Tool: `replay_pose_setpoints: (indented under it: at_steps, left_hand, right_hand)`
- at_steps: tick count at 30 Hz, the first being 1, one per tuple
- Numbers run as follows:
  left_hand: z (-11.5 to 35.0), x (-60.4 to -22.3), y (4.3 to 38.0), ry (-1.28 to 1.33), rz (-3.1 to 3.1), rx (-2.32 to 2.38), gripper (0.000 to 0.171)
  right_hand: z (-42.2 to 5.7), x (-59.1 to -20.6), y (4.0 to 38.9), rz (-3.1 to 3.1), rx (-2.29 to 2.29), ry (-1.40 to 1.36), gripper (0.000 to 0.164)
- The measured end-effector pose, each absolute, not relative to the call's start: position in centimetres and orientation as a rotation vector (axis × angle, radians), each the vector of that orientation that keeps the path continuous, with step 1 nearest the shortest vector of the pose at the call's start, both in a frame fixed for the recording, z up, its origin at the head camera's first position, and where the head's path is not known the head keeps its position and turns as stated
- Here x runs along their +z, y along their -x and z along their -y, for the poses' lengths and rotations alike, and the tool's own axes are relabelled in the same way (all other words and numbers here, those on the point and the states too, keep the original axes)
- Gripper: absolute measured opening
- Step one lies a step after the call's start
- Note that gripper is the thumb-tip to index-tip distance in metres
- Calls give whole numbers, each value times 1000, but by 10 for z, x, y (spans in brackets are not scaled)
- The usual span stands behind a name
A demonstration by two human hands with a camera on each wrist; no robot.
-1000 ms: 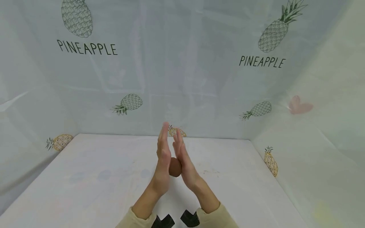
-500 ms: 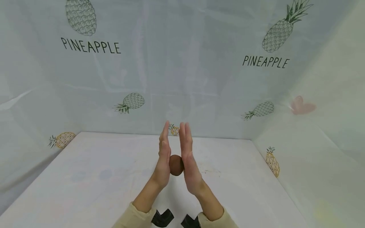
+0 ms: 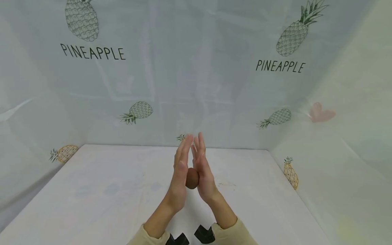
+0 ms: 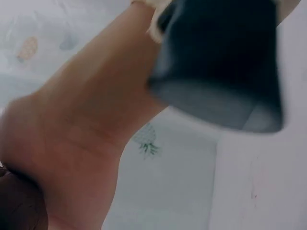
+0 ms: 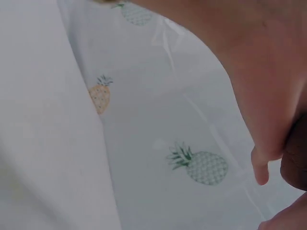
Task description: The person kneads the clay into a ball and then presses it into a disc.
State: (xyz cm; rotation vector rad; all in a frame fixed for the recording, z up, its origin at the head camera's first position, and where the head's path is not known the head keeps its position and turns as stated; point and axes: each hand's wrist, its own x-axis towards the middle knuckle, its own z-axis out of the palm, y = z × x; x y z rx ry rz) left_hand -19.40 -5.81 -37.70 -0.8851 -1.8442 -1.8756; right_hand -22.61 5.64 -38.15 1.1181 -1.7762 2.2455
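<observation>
A brown ball (image 3: 192, 178), which looks like clay or dough, sits between the two palms above the white table. My left hand (image 3: 180, 177) presses it from the left with straight fingers pointing up and away. From the other side the right hand (image 3: 204, 175) presses with its palm, its fingers also straight. The fingertips of both hands lean close together over the ball. In the left wrist view the ball (image 4: 21, 203) shows at the lower left corner against the palm. Fine cracks mark the ball (image 5: 295, 160) at the right edge of the right wrist view.
The white table (image 3: 107, 207) carries faint stains and a few brown specks (image 3: 226, 184) right of the hands. A pale sheet (image 3: 196, 85) printed with pineapples hangs behind and along both sides. Black camera mounts (image 3: 204, 234) sit at both wrists.
The palms slide back and forth against each other with the ball between them. Since half a second ago the fingertips have come closer together, and the ball has shifted slightly right.
</observation>
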Motion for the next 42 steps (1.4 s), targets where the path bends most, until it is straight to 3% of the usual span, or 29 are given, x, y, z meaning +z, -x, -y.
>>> replay_pose_setpoints:
  at_steps: [8, 16, 24, 35, 42]
  left_hand:
    - [76, -375, 206, 799, 1764, -1948, 63]
    - [57, -390, 209, 829, 1891, -1956, 57]
    - [39, -390, 192, 949, 1944, -1956, 58]
    - [57, -382, 195, 805, 1837, -1923, 59]
    - [67, -381, 209, 709, 1799, -1968, 61]
  right_hand:
    - [-42, -378, 210, 1817, 2103, -1239, 61]
    - [-66, -365, 212, 1691, 1975, -1126, 63]
    - [-82, -366, 230, 1639, 2054, -963, 64]
    - [-60, -385, 233, 1863, 2115, -1155, 60]
    - [-57, -375, 218, 1815, 2124, -1237, 63]
